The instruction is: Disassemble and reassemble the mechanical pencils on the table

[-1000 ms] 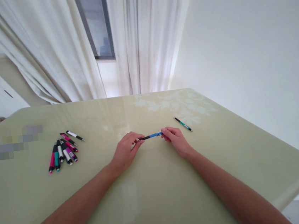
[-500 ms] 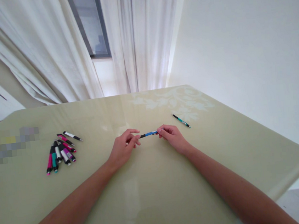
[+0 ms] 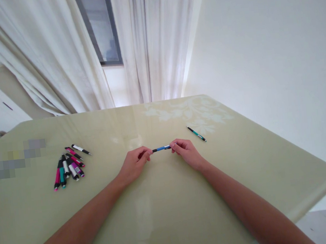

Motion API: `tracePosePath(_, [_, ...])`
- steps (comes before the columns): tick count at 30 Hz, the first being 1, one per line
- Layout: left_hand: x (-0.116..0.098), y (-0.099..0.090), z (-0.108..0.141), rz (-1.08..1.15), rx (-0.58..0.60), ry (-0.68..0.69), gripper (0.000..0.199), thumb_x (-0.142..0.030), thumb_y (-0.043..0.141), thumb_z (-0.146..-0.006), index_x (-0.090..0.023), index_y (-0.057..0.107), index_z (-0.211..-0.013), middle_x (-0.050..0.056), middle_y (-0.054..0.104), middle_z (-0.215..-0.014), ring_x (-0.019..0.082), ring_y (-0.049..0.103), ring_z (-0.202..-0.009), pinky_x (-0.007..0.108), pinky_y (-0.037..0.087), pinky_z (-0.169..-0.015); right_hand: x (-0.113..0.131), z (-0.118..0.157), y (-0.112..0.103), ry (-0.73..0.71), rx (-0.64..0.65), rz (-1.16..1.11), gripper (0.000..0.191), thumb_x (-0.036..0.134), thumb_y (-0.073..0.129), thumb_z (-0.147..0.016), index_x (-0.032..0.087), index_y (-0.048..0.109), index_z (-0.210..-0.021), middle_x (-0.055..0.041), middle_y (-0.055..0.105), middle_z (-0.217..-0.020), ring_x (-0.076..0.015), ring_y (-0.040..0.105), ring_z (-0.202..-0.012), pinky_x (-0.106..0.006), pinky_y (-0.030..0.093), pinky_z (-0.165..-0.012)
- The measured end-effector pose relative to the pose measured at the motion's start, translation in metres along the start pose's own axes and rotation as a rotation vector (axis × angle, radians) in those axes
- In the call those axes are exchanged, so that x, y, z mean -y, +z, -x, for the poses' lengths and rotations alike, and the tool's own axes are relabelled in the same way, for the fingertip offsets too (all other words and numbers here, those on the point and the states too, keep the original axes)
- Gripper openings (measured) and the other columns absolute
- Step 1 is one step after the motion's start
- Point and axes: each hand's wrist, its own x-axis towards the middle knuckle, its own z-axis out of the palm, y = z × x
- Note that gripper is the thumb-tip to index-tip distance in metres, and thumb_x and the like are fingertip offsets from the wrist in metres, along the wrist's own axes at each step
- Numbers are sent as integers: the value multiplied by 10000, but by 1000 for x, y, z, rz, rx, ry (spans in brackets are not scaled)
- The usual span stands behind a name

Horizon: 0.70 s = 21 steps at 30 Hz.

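Observation:
Between my two hands a blue pen (image 3: 162, 148) with a black grip is held nearly level, just over the table. My left hand (image 3: 136, 161) pinches its black end between thumb and fingers. At the other end, the fingers of my right hand (image 3: 185, 150) are closed on the pen. Both tips of the pen are hidden by my fingers. Beyond my right hand a teal pen (image 3: 197, 134) with a black grip lies slanted on the table.
The pale green table (image 3: 160, 207) has a white floral pattern at its far right. On the left lies a pile of pens (image 3: 68, 167) in pink, teal, white and purple. A blurred-out patch (image 3: 12, 159) covers the table's left edge. Curtains (image 3: 160, 40) and a wall stand behind.
My left fingers, spread and loose around the pen's black end before, have closed on it in a pinch. My right hand keeps its hold. The view has shifted slightly.

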Motion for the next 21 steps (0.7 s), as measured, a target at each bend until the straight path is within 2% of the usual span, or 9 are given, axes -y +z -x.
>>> tracePosePath(2, [0, 0, 1, 14, 6, -19, 443, -508, 459, -1029, -187, 730, -886, 9, 655, -673, 162, 575, -614, 265, 429, -590, 0, 0, 0, 0, 4, 5, 387, 539, 634, -931, 194, 702, -771, 28, 479, -611, -133, 358, -575, -275, 246, -551])
tracePosePath(6, [2, 0, 0, 56, -42, 18, 325, -503, 670, -914, -202, 702, -1034, 8, 685, -805, 166, 597, -684, 260, 462, -625, -2, 1, 1, 15, -4, 20, 401, 558, 628, -929, 196, 700, -770, 30, 475, -608, -133, 351, -563, -279, 236, -543])
tracePosePath(9, [4, 1, -1, 32, 20, -3, 379, -510, 531, -996, -192, 718, -913, 11, 655, -724, 174, 593, -674, 269, 458, -627, -2, 1, 1, 16, 14, 22, 418, 565, 621, -930, 191, 693, -758, 33, 457, -598, -130, 353, -563, -274, 239, -541])
tracePosePath(13, [3, 1, -1, 92, 7, 10, 384, -489, 648, -933, -221, 680, -1206, 29, 727, -972, 164, 618, -730, 263, 485, -660, -1, 2, 0, 15, 31, 30, 420, 557, 625, -930, 176, 698, -768, 31, 471, -609, -122, 358, -572, -268, 247, -544])
tracePosePath(14, [3, 1, 0, 75, 19, 17, 376, -484, 654, -931, -222, 687, -1199, 26, 728, -965, 162, 614, -726, 258, 477, -655, -1, 2, 0, 15, 34, 32, 421, 553, 624, -933, 174, 699, -766, 32, 468, -608, -120, 353, -570, -268, 245, -544])
tracePosePath(16, [1, 0, 1, 21, 68, -5, 363, -497, 540, -996, -196, 742, -1018, 18, 708, -809, 162, 593, -676, 258, 445, -625, -1, 2, 1, 17, 42, 36, 416, 542, 619, -941, 172, 703, -768, 34, 454, -603, -116, 339, -566, -269, 242, -543])
tracePosePath(18, [0, 0, 2, -8, 101, -45, 509, -510, 412, -1044, -178, 744, -849, 16, 658, -682, 162, 568, -623, 262, 419, -597, -1, 3, 1, 21, 53, 44, 407, 531, 617, -947, 173, 710, -778, 33, 453, -606, -115, 331, -565, -270, 241, -544])
tracePosePath(19, [0, 0, 2, -6, 100, -53, 521, -517, 404, -1046, -175, 742, -842, 16, 655, -681, 160, 563, -615, 263, 418, -593, -1, 3, 1, 22, 57, 50, 402, 527, 617, -950, 173, 715, -786, 31, 460, -610, -116, 334, -568, -271, 244, -545])
tracePosePath(21, [0, 0, 3, 22, 72, -37, 405, -520, 516, -1004, -183, 741, -984, 15, 687, -786, 158, 579, -650, 258, 436, -611, 0, 3, 1, 22, 60, 59, 394, 523, 619, -950, 174, 723, -799, 22, 493, -624, -120, 350, -578, -271, 254, -549])
